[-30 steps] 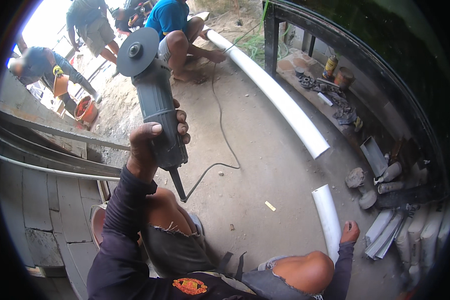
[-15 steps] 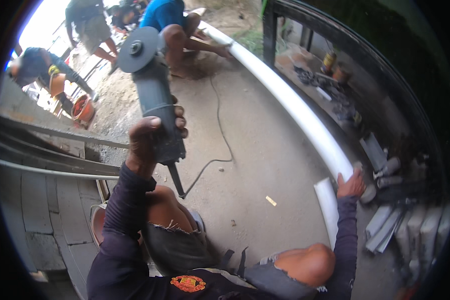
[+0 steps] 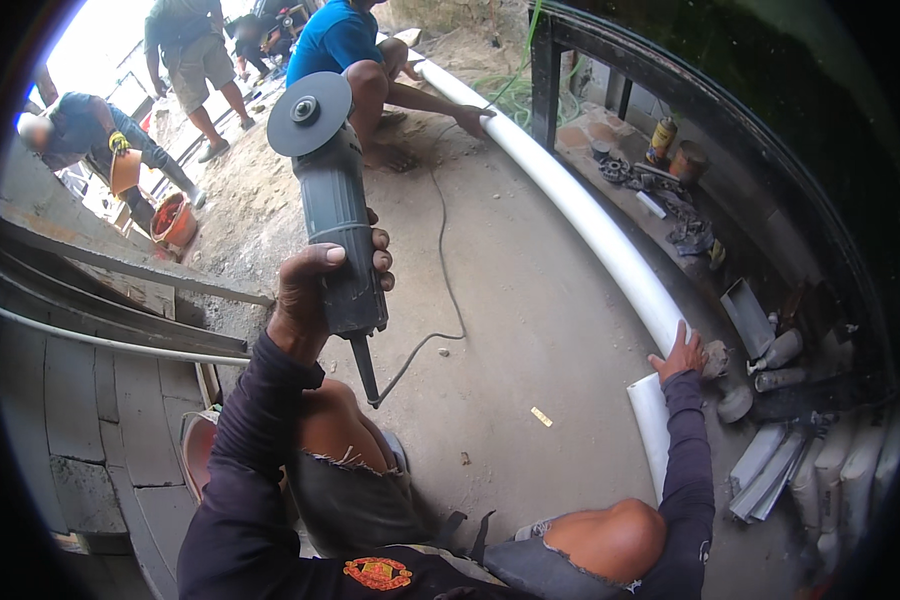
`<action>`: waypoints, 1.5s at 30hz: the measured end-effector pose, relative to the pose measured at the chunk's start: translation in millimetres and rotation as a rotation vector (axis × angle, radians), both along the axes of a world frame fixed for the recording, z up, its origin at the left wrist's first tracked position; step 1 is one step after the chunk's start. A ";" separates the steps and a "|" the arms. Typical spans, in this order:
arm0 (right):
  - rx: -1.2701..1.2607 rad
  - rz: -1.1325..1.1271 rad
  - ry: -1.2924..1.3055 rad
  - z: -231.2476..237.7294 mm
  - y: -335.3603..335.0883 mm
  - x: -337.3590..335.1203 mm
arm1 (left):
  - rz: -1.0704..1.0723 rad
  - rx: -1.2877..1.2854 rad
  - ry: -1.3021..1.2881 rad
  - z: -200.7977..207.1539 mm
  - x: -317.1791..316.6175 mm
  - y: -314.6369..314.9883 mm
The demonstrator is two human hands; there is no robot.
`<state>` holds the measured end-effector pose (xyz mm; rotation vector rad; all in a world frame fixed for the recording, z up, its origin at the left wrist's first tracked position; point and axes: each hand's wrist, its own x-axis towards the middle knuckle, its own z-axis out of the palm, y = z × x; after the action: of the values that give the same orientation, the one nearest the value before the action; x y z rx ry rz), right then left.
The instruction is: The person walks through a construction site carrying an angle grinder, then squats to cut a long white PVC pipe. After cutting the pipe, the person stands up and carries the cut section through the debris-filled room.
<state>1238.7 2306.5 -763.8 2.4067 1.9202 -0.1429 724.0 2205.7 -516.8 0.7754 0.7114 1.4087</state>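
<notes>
My left hand (image 3: pixel 306 285) is wrapped around the dark body of an angle grinder (image 3: pixel 336 200), held upright with its flat disc (image 3: pixel 310 112) at the top. A black cord (image 3: pixel 450 285) runs from its lower end across the floor. On the right, my right hand (image 3: pixel 682 356) grips the near end of a long white pipe (image 3: pixel 580 205), thumb on one side and fingers over it. Beside that hand lies a short piece of white pipe (image 3: pixel 650 425), partly hidden by my forearm. A crouching person in a blue shirt (image 3: pixel 338 45) has a hand on the long pipe farther off.
Other people (image 3: pixel 192 60) stand or bend at the far left, near an orange bucket (image 3: pixel 173 220). Grey boards (image 3: pixel 135 420) and metal rails (image 3: pixel 120 315) lie left. Bottles, cans (image 3: pixel 661 138) and white offcuts (image 3: pixel 767 460) crowd the right side, beneath a black frame (image 3: pixel 545 80).
The grinder in my left hand has shifted slightly right and down in the picture. My right hand has moved a little left and up at the pipe's end, its fingers more spread.
</notes>
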 end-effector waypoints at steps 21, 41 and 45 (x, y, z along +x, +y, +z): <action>0.120 -0.106 -0.145 7.7 -13.5 15.7 | -0.032 -0.025 -0.126 -12.1 -12.8 3.4; 0.104 -0.009 -0.084 42.1 -161.9 159.8 | -0.195 -0.029 -0.101 -27.8 -16.3 11.4; 0.055 -0.045 -0.027 29.2 -206.8 177.1 | -0.199 -0.033 -0.073 -27.6 -16.2 11.3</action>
<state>1415.9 2099.6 -734.5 2.4740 1.8846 -0.0594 707.8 2217.0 -544.5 0.7444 0.5835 1.2362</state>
